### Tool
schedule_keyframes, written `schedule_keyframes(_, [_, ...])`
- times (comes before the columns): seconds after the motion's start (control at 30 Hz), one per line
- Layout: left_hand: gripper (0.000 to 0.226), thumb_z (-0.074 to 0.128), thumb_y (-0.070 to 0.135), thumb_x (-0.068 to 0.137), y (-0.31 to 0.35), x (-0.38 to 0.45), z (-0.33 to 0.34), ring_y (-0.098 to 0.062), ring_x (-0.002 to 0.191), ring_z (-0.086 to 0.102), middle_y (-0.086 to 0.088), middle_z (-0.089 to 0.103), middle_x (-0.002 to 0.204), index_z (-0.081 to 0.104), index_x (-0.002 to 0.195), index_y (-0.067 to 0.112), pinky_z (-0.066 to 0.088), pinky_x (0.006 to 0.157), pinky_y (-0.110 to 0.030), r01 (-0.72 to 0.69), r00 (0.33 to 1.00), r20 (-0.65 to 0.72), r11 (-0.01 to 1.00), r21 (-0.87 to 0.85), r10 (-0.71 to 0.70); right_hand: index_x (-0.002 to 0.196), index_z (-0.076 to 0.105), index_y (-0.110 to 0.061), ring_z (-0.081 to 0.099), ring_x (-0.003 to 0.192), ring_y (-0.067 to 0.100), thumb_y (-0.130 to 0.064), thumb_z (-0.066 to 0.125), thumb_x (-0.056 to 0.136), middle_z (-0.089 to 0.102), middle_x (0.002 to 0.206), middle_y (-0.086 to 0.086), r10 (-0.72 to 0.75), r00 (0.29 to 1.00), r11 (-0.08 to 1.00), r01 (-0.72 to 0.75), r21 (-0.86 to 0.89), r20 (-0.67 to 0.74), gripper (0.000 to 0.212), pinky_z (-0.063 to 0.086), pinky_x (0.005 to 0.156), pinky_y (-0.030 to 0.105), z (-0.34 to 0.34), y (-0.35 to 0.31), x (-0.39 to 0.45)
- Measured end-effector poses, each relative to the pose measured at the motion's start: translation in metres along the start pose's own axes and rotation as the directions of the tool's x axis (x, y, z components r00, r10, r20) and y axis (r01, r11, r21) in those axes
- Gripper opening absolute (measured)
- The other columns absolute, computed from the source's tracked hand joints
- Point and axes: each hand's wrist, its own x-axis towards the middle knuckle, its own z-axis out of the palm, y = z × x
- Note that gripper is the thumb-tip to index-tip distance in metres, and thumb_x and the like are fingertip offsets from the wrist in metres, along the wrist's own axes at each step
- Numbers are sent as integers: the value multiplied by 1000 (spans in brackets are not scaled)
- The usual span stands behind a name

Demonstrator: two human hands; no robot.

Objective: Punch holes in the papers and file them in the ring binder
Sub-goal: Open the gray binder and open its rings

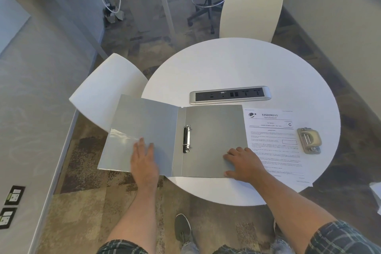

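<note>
Right now the grey ring binder [206, 140] lies wide open on the near left part of the round white table [237, 64], inside faces up. Its spine and the metal ring mechanism [186, 139] run away from me toward the far side, so the long spread of the two covers goes left to right. The left cover overhangs the table edge, out over the carpet and toward a white chair [107, 93]. My left hand [144, 159] lies flat, fingers spread, on that left cover near its lower edge, holding nothing. My right hand [243, 164] presses palm down, fingers loosely spread, over the lower right corner of the right cover, where it meets the printed papers [274, 130]. Those papers lie just right of the binder, text facing me, long side running away from me. The hole punch [309, 140] sits on their right edge. Beyond the binder, a silver power socket strip [229, 95] is set across the table. A second white chair [251, 12] stands at the far side.
</note>
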Motion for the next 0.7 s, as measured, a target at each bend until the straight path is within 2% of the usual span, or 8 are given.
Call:
schedule_keyframes(0.07, [79,65,3,87,13,6,4,-38,154,20,-11,20,168,35,157,22,33,120,-50,-112,976,191,992,54,100,143,51,-27,51,123,22,-66,46,92,55,138,-5,7,1000,1000,-7,-9,-16,64,37,103,37,1,0,0])
schedule_keyframes(0.13, [79,56,24,96,26,9,8,-40,156,3,-6,7,171,13,162,31,17,124,-59,-155,937,327,985,81,121,142,51,-26,53,122,22,-61,43,97,60,133,-4,25,999,1000,-25,-10,-26,58,37,101,37,0,-4,2])
schedule_keyframes(0.2, [74,46,46,100,38,10,12,-46,154,-8,-4,0,171,6,161,40,4,121,-67,-164,912,393,983,82,120,140,51,-26,56,120,23,-53,40,102,66,128,-3,43,998,998,-44,-39,-43,48,37,97,37,-4,-8,6])
schedule_keyframes(0.27, [75,45,62,96,48,11,15,-49,152,-16,-6,-7,171,7,159,46,-3,116,-71,-143,888,448,988,60,101,137,54,-25,58,117,25,-46,40,104,69,123,-2,55,997,995,-59,-75,-54,41,37,94,38,-10,-11,13])
schedule_keyframes(0.37, [79,51,65,93,56,13,19,-50,150,-21,-11,-18,169,9,158,47,-3,116,-75,-166,850,519,981,103,90,133,58,-23,54,121,25,-47,48,101,65,127,1,47,998,993,-50,-105,-30,41,37,97,38,-16,-15,25])
schedule_keyframes(0.5, [80,52,62,95,59,17,19,-49,150,-22,-12,-25,167,9,160,44,1,116,-75,-159,805,590,982,107,66,153,39,-25,40,141,25,-53,63,92,40,156,2,27,1000,1000,-27,14,0,71,35,110,39,-19,-21,41])
schedule_keyframes(0.6, [82,54,63,93,57,17,18,-49,151,-20,-12,-23,167,8,159,45,4,117,-73,-180,795,601,978,106,81,161,24,-24,30,151,23,-63,57,91,21,170,2,9,998,998,-13,67,61,87,28,119,40,-20,-25,44])
schedule_keyframes(0.7, [84,56,65,90,52,15,16,-50,152,-12,-12,-18,168,10,158,46,10,118,-70,-211,789,606,971,109,103,162,20,-22,33,149,24,-67,48,94,27,168,3,14,998,999,-15,28,56,86,29,118,40,-20,-27,43])
